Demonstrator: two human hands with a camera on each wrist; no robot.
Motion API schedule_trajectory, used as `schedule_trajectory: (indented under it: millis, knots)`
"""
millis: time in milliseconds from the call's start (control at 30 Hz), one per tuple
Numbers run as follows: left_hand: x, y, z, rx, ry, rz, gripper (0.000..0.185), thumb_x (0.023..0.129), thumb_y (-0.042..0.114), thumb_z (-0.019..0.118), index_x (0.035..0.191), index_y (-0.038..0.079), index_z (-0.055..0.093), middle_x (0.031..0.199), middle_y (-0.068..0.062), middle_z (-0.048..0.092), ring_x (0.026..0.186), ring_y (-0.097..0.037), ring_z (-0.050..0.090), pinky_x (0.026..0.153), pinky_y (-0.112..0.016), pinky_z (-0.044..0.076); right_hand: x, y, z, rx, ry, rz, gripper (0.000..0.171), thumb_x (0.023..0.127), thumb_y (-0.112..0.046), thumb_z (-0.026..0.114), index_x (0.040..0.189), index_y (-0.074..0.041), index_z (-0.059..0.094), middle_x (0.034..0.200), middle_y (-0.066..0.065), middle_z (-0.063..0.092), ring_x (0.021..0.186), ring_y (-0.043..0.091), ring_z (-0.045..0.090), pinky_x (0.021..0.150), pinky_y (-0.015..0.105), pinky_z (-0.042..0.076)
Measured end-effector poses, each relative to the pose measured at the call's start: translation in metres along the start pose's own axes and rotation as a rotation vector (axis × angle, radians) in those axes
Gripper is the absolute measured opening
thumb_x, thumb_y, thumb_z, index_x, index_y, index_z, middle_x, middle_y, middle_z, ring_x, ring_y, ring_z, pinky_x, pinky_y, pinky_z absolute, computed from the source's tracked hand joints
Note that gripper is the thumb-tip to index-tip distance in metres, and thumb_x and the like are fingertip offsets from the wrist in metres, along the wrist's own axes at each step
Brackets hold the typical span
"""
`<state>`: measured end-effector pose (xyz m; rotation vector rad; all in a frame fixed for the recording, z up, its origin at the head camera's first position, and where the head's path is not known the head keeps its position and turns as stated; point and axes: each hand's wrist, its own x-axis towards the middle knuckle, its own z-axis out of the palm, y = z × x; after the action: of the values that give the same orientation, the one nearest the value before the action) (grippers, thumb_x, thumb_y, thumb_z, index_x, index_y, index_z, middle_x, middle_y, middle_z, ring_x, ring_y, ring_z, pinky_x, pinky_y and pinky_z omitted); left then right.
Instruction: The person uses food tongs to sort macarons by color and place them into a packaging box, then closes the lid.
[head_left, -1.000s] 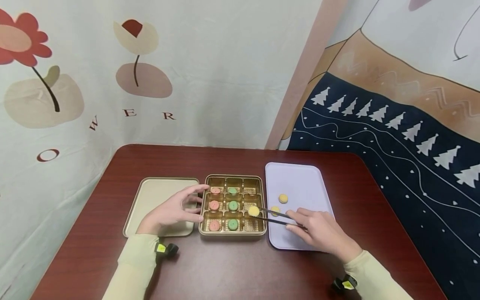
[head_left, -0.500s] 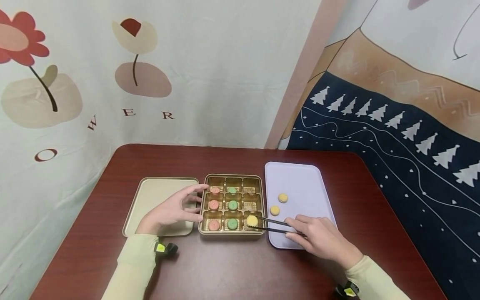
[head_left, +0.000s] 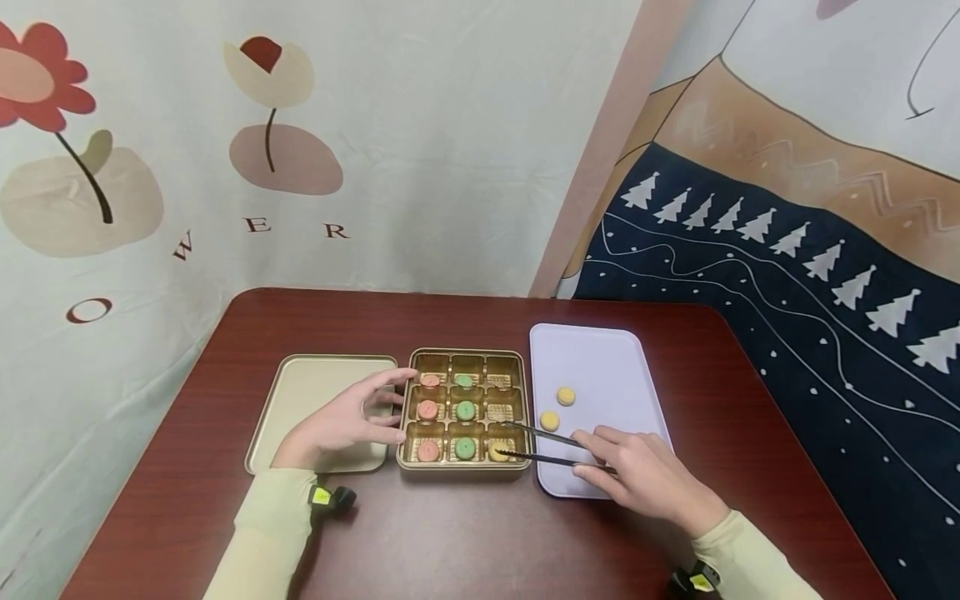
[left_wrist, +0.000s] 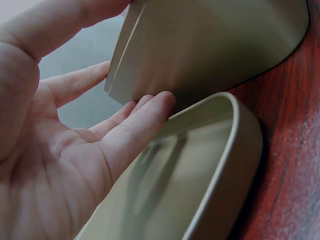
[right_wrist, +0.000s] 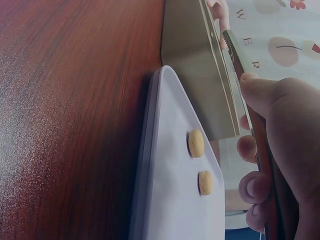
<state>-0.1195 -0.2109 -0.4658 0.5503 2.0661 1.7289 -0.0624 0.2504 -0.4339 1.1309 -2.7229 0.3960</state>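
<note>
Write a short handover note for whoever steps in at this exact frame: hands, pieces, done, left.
Left hand: open, fingers resting against the left wall of the gold nine-compartment box.
Right hand: grips the black tongs, tips parted at the near-right compartment.
Done: three pink rounds in the left column, three green in the middle, one yellow round cookie in the near-right compartment.
Left: two yellow cookies on the lilac tray; two right-column compartments empty. The beige lid lies left of the box.
</note>
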Motion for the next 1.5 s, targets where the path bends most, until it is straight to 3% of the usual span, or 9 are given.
schedule_trajectory:
  millis: [433, 667, 933, 1500]
  knots:
    - [0.000, 0.000, 0.000, -0.014, -0.002, -0.011, 0.101, 0.077, -0.001, 0.090, 0.162, 0.006, 0.034, 0.155, -0.024, 0.045, 0.136, -0.047, 0.048, 0.109, -0.041, 0.055, -0.009, 0.007, -0.005, 0.001, 0.026, 0.063, 0.040, 0.094, -0.042, 0.079, 0.125, -0.018, 0.074, 0.082, -0.019, 0.053, 0.061, -0.007, 0.040, 0.050, 0.007, 0.034]
    - [0.000, 0.000, -0.001, 0.002, -0.004, 0.013, 0.100, 0.078, 0.000, 0.089, 0.161, 0.001, 0.033, 0.155, -0.026, 0.045, 0.134, -0.048, 0.049, 0.109, -0.047, 0.055, -0.018, 0.017, -0.006, 0.001, 0.026, 0.130, 0.040, 0.093, -0.040, 0.081, 0.126, -0.018, 0.073, 0.081, -0.020, 0.052, 0.060, -0.006, 0.038, 0.046, 0.010, 0.032]
    - [0.001, -0.001, -0.001, 0.002, -0.005, 0.005, 0.101, 0.078, 0.000, 0.089, 0.161, 0.001, 0.032, 0.155, -0.026, 0.044, 0.134, -0.047, 0.050, 0.110, -0.047, 0.054, -0.029, 0.032, -0.002, -0.001, -0.034, 0.253, 0.041, 0.093, -0.041, 0.080, 0.128, -0.021, 0.073, 0.080, -0.020, 0.052, 0.060, -0.004, 0.039, 0.046, 0.015, 0.035]
    - [0.000, 0.002, 0.000, 0.016, -0.014, 0.009, 0.099, 0.079, 0.001, 0.089, 0.161, 0.002, 0.032, 0.159, -0.026, 0.039, 0.137, -0.051, 0.046, 0.112, -0.051, 0.053, -0.035, 0.046, 0.006, -0.070, -0.122, 0.293, 0.043, 0.094, -0.045, 0.078, 0.128, -0.021, 0.072, 0.080, -0.018, 0.056, 0.064, 0.000, 0.043, 0.052, 0.017, 0.038]
